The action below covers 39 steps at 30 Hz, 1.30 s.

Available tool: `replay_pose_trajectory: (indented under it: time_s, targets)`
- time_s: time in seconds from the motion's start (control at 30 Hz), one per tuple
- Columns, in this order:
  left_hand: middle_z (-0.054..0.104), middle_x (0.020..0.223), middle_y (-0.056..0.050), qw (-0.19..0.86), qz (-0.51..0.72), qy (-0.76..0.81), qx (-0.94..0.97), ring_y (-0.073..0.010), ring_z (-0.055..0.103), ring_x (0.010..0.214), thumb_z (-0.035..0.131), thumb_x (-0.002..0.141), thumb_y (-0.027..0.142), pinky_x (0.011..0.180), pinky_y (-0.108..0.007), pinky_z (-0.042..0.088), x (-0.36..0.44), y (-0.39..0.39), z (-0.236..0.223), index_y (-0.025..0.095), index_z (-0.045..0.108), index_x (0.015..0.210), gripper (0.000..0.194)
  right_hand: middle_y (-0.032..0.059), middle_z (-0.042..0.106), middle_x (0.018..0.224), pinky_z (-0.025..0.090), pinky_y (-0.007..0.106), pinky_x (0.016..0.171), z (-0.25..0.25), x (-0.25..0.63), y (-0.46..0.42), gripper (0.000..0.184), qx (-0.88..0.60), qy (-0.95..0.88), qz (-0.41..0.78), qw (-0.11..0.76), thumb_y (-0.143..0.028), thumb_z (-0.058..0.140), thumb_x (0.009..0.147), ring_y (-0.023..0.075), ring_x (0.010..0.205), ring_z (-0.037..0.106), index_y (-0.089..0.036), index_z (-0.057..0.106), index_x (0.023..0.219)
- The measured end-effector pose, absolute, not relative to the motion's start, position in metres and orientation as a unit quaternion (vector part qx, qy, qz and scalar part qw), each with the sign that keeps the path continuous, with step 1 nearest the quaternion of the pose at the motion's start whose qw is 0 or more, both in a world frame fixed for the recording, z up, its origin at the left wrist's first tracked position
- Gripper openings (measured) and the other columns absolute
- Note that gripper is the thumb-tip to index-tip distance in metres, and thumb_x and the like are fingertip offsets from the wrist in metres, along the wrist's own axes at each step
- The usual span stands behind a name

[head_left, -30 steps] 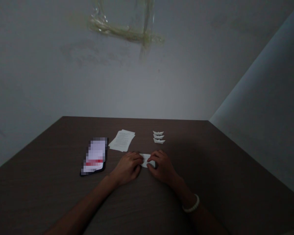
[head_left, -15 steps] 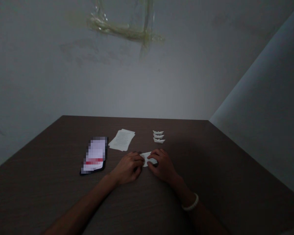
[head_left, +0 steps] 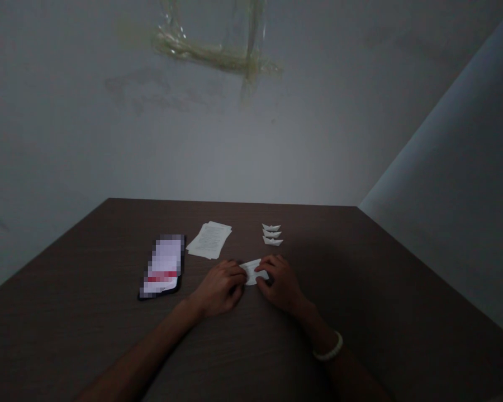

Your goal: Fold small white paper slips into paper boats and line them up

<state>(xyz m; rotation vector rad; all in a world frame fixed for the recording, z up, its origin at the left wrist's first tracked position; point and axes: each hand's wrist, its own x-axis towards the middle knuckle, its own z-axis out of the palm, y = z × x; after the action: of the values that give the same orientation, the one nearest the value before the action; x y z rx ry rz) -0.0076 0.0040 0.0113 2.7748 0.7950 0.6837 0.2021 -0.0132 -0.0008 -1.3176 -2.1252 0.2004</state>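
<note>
Our left hand (head_left: 222, 287) is curled closed on the left end of a small white paper (head_left: 251, 273), thumb tucked in on the near side. Our right hand (head_left: 280, 282) touches the other end with bent thumb and forefinger; we cannot tell how firmly it grips. A pale bracelet (head_left: 329, 349) circles our right wrist, on the near side of that hand. The paper lies between both hands, low over the dark brown table (head_left: 235, 357).

Out to the left of our left hand, we see a phone (head_left: 162, 265) lying face up, its screen blurred into blocks, with a red band low down. Beyond the same hand, just beside the phone, is a loose stack of printed sheets (head_left: 209, 240), the lettering too small for us to read. Straight beyond our right hand, three folded paper boats (head_left: 272, 234) sit in a row, one behind another.

Farther off, past everything within our hands' reach, a grey wall (head_left: 318, 139) bears strips of yellowed tape (head_left: 209, 56).
</note>
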Motion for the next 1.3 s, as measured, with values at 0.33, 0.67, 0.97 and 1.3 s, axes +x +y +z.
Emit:
replay_pose_trajectory:
  time_s: [0.33, 0.67, 0.97, 1.3]
  targets:
    - [0.066, 0.091, -0.006, 0.089, 0.220, 0.270, 0.933, -0.0224, 0.056, 0.090, 0.050, 0.081, 0.010, 0.082, -0.036, 0.043, -0.0079, 0.0046, 0.0088, 0.018, 0.063, 0.084, 0.016, 0.0062, 0.059, 0.105, 0.041, 0.039, 0.090, 0.0001, 0.2028, -0.0152, 0.031, -0.514, -0.803, 0.088, 0.290, -0.017, 0.067, 0.072, 0.0237, 0.100, 0.051, -0.022, 0.066, 0.103]
    - [0.065, 0.090, -0.006, 0.084, 0.215, 0.276, 0.933, -0.0226, 0.056, 0.089, 0.050, 0.081, 0.011, 0.081, -0.036, 0.043, -0.0078, 0.0034, 0.0109, 0.018, 0.064, 0.085, 0.016, 0.0062, 0.060, 0.105, 0.041, 0.040, 0.090, -0.0037, 0.2026, -0.0134, 0.029, -0.521, -0.795, 0.084, 0.298, -0.019, 0.068, 0.072, 0.0243, 0.101, 0.052, -0.023, 0.066, 0.100]
    - [0.066, 0.090, -0.006, 0.090, 0.220, 0.270, 0.933, -0.0225, 0.056, 0.090, 0.050, 0.080, 0.010, 0.084, -0.036, 0.044, -0.0075, 0.0045, 0.0107, 0.018, 0.065, 0.086, 0.017, 0.0064, 0.060, 0.105, 0.042, 0.040, 0.088, -0.0028, 0.2025, -0.0138, 0.028, -0.521, -0.796, 0.080, 0.297, -0.020, 0.069, 0.072, 0.0244, 0.100, 0.052, -0.023, 0.066, 0.100]
    - [0.066, 0.088, -0.006, 0.094, 0.226, 0.268, 0.932, -0.0226, 0.057, 0.090, 0.050, 0.081, 0.010, 0.084, -0.037, 0.045, -0.0072, 0.0043, 0.0118, 0.018, 0.065, 0.086, 0.018, 0.0064, 0.061, 0.106, 0.042, 0.040, 0.088, -0.0030, 0.2015, -0.0136, 0.028, -0.527, -0.794, 0.075, 0.294, -0.020, 0.069, 0.072, 0.0247, 0.102, 0.052, -0.023, 0.066, 0.099]
